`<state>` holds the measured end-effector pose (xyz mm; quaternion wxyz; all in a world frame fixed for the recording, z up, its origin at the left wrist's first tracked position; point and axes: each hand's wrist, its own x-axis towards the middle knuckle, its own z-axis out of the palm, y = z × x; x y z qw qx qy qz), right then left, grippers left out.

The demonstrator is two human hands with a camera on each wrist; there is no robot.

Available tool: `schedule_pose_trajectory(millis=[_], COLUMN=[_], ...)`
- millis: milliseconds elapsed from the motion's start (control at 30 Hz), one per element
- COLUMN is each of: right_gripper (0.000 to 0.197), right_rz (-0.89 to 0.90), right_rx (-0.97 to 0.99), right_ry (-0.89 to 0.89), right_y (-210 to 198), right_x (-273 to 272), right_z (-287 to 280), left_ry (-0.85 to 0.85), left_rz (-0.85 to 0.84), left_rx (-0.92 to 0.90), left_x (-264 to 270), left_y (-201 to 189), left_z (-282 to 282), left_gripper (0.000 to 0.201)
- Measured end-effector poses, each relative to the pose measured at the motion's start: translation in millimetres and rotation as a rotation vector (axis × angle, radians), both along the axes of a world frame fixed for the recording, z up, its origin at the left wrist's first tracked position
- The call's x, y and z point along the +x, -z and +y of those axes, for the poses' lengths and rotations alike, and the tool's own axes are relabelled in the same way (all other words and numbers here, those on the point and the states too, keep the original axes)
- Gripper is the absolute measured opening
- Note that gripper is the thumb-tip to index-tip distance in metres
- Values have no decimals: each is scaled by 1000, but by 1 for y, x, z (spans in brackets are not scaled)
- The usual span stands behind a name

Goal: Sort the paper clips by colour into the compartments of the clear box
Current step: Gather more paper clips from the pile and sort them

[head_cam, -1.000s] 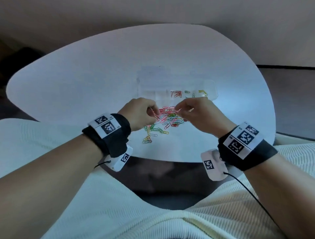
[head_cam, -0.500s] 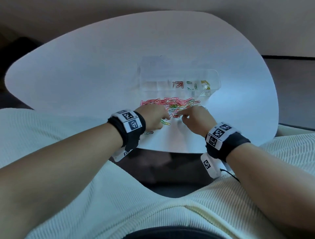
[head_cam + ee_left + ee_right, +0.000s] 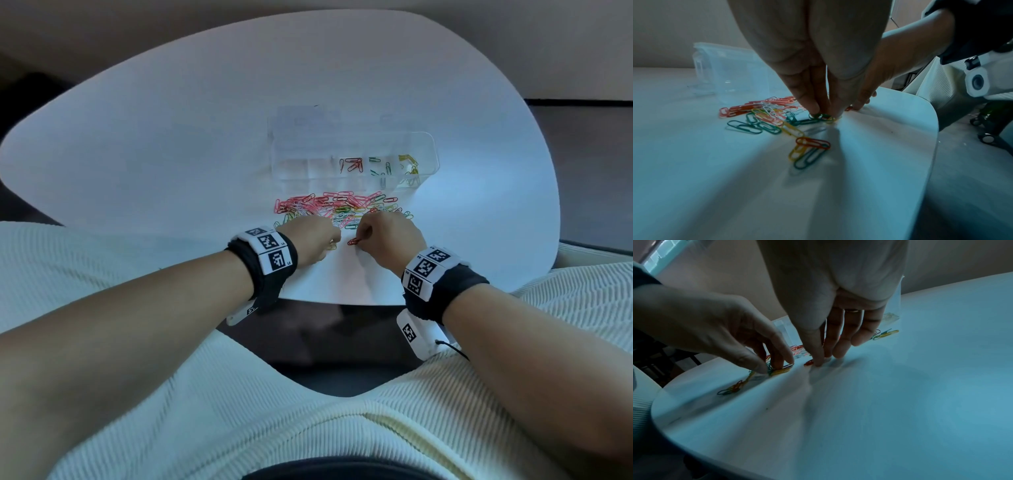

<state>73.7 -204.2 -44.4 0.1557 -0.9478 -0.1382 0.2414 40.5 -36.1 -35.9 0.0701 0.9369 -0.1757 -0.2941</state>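
Observation:
A mixed pile of coloured paper clips (image 3: 342, 207) lies on the white table just in front of the clear box (image 3: 352, 150). The box holds a few red clips (image 3: 352, 165), green clips (image 3: 380, 168) and yellow clips (image 3: 409, 164) in separate compartments. At the pile's near edge my left hand (image 3: 334, 240) pinches green and yellow clips (image 3: 823, 117) between thumb and fingertips against the table. My right hand (image 3: 363, 236) is close beside it, fingers fairly straight, with a fingertip pressing a red clip (image 3: 808, 362) flat on the table.
The table's near edge (image 3: 342, 303) runs just behind both wrists. A small group of red, yellow and green clips (image 3: 809, 150) lies apart from the pile, nearer me. Bare tabletop (image 3: 171, 154) spreads to the left and behind the box.
Both hands came down from the far side of the pile to its near edge. The right hand has drawn a red clip out of the pile; the left hand's fingers closed on green and yellow clips.

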Motion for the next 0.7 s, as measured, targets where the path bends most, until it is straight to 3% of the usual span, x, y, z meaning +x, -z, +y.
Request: schedule_pose_trajectory(millis=[133, 233, 333, 500, 700], right_gripper=[11, 5, 10, 3, 18], right_rz=[13, 47, 78, 166, 246], right_rx=[-10, -7, 41, 150, 229], right_ry=[11, 19, 44, 72, 71], right_y=[1, 0, 1, -2, -10], right_x=[-1, 0, 2, 6, 10], right_z=[0, 0, -2, -5, -5], left_ry=[-40, -52, -42, -103, -184], left_rz=[3, -25, -29, -26, -48], left_rx=[53, 35, 55, 50, -27], left_x=[9, 13, 13, 9, 5], left_y=[-2, -2, -4, 1, 4], left_z=[-4, -5, -7, -7, -6], left_gripper=[10, 23, 21, 18, 25])
